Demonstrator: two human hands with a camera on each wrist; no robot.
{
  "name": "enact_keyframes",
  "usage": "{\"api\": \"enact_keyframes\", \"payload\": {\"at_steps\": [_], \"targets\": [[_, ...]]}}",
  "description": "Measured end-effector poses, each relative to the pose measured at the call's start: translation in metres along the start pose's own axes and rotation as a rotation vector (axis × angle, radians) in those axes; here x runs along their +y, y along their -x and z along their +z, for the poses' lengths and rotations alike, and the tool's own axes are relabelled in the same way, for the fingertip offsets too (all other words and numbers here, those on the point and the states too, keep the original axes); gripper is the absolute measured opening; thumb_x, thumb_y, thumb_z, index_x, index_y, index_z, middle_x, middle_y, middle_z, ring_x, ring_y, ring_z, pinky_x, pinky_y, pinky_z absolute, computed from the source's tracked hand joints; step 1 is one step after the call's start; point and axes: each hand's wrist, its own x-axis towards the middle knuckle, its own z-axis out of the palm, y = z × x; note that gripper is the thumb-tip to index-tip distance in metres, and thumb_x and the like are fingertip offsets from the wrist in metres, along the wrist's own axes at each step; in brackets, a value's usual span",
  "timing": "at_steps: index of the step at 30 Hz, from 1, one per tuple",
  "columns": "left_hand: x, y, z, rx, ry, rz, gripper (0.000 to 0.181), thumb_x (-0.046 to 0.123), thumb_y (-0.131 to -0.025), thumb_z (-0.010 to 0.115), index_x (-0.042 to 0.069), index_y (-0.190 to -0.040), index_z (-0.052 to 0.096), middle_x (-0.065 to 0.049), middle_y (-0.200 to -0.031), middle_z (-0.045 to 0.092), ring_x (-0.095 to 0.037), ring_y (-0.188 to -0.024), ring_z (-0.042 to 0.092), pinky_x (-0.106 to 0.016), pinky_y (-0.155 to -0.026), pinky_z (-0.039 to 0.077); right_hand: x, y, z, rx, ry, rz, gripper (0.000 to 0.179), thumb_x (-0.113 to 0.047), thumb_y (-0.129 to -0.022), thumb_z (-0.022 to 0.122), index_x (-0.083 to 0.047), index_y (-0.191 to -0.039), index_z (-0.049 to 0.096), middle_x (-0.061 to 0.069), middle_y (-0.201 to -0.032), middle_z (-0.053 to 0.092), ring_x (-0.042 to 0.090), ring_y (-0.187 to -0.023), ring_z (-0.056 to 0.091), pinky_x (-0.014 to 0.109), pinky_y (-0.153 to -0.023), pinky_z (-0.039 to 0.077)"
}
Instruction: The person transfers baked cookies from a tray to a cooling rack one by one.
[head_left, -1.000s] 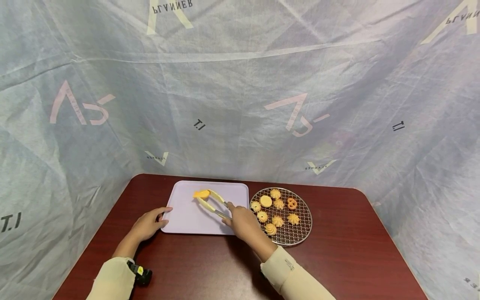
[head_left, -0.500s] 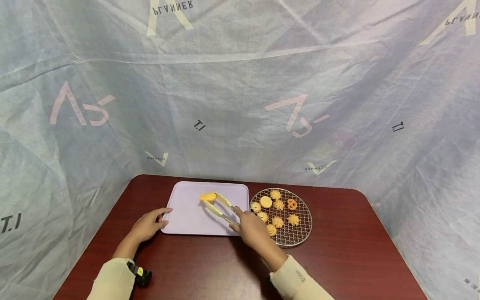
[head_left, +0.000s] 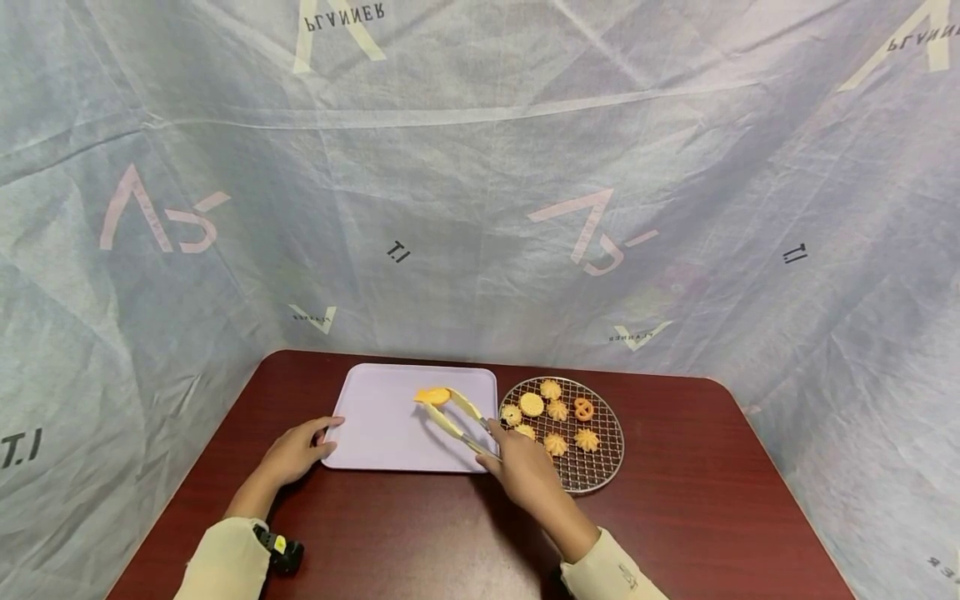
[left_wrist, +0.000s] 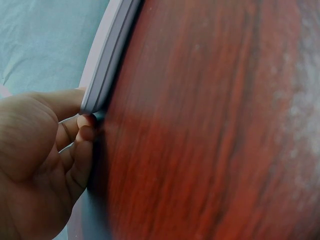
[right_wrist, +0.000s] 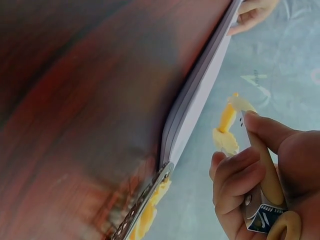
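Note:
My left hand (head_left: 292, 452) pinches the near left corner of a pale lilac tray (head_left: 367, 437). In the left wrist view its thumb lies over the rim, with curled fingers under the edge. My right hand (head_left: 531, 475) grips a pair of tongs (head_left: 447, 425) with cream-yellow tips and metal arms. Between the tips is a yellow-orange, fish-shaped piece (head_left: 435, 396), held over the right half of the tray. The right wrist view shows the piece (right_wrist: 228, 117) raised past the tray's rim, with the fingers wrapped round the tongs' handle. The palm side of the right hand is hidden from the head view.
Right of the tray stands a round wire rack (head_left: 592, 473) bearing several piped cookies (head_left: 587, 440), a round yellow biscuit (head_left: 532, 405) and a pretzel (head_left: 584, 408). My right hand covers its near left part. Grey printed cloth (head_left: 480, 250) surrounds the dark red table (head_left: 697, 492).
The right hand has moved rightward and slightly nearer, carrying the tongs and the fish-shaped piece from the tray's middle toward its right side. The left hand keeps its place at the tray corner.

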Motion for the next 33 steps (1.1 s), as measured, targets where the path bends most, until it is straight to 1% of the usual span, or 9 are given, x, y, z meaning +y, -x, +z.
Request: {"api": "enact_keyframes", "payload": {"at_steps": [2, 6, 9, 13, 16, 24, 28, 33], "targets": [[0.000, 0.000, 0.000, -0.002, 0.002, -0.002, 0.044, 0.011, -0.097, 0.068, 0.007, -0.141, 0.062, -0.001, -0.083, 0.050, -0.014, -0.070, 0.045, -0.030, -0.063, 0.037, 0.003, 0.003, -0.002, 0.010, -0.004, -0.012, 0.062, -0.034, -0.092, 0.078, -0.007, -0.144, 0.059, 0.021, -0.107, 0.074, 0.036, -0.086, 0.071, 0.049, -0.069, 0.056], [0.001, 0.001, 0.000, -0.003, 0.003, -0.004, 0.044, 0.011, -0.098, 0.068, 0.007, -0.141, 0.062, -0.001, -0.084, 0.050, -0.015, -0.070, 0.045, -0.031, -0.063, 0.037, 0.009, 0.011, -0.006, 0.021, -0.004, -0.015, 0.062, -0.033, -0.092, 0.078, -0.010, -0.146, 0.057, 0.018, -0.105, 0.074, 0.034, -0.086, 0.071, 0.047, -0.070, 0.056], [0.001, 0.001, 0.000, 0.000, -0.001, -0.004, 0.044, 0.010, -0.097, 0.068, 0.007, -0.141, 0.062, -0.001, -0.084, 0.050, -0.015, -0.070, 0.045, -0.031, -0.063, 0.037, 0.013, 0.016, -0.009, 0.043, -0.004, -0.019, 0.061, -0.032, -0.091, 0.078, -0.012, -0.145, 0.058, 0.017, -0.101, 0.074, 0.033, -0.082, 0.070, 0.046, -0.066, 0.055], [0.001, 0.000, 0.000, 0.004, -0.005, -0.004, 0.044, 0.010, -0.097, 0.068, 0.007, -0.141, 0.062, -0.001, -0.083, 0.050, -0.015, -0.070, 0.045, -0.031, -0.063, 0.036, 0.018, 0.024, -0.012, 0.070, -0.005, -0.015, 0.060, -0.032, -0.091, 0.079, -0.010, -0.143, 0.060, 0.016, -0.097, 0.073, 0.032, -0.077, 0.068, 0.045, -0.062, 0.054], [0.000, 0.001, 0.000, 0.001, -0.001, -0.010, 0.044, 0.010, -0.097, 0.068, 0.007, -0.141, 0.062, -0.001, -0.083, 0.050, -0.015, -0.069, 0.045, -0.031, -0.063, 0.037, 0.021, 0.030, -0.015, 0.067, 0.004, 0.006, 0.062, -0.034, -0.091, 0.078, -0.009, -0.144, 0.059, 0.015, -0.100, 0.073, 0.030, -0.076, 0.068, 0.044, -0.063, 0.054], [0.000, 0.002, 0.001, -0.006, 0.006, -0.021, 0.045, 0.010, -0.097, 0.068, 0.007, -0.141, 0.062, -0.001, -0.084, 0.050, -0.015, -0.070, 0.045, -0.032, -0.063, 0.037, 0.030, 0.044, -0.025, 0.064, 0.014, 0.053, 0.062, -0.034, -0.092, 0.077, -0.009, -0.145, 0.058, 0.019, -0.114, 0.073, 0.037, -0.090, 0.072, 0.051, -0.076, 0.057], [0.000, 0.002, 0.001, -0.002, 0.004, -0.013, 0.044, 0.011, -0.097, 0.069, 0.006, -0.141, 0.062, -0.001, -0.084, 0.050, -0.015, -0.069, 0.044, -0.031, -0.063, 0.036, 0.035, 0.053, -0.032, 0.070, 0.014, 0.075, 0.063, -0.033, -0.092, 0.078, -0.010, -0.147, 0.057, 0.019, -0.114, 0.073, 0.039, -0.092, 0.071, 0.054, -0.080, 0.056], [0.001, 0.001, 0.001, 0.001, 0.004, -0.009, 0.044, 0.011, -0.097, 0.068, 0.006, -0.141, 0.062, -0.001, -0.083, 0.049, -0.014, -0.070, 0.045, -0.031, -0.063, 0.036, 0.043, 0.064, -0.041, 0.078, -0.003, 0.124, 0.063, -0.033, -0.092, 0.078, -0.011, -0.147, 0.058, 0.021, -0.116, 0.072, 0.042, -0.101, 0.070, 0.057, -0.085, 0.055]]}}
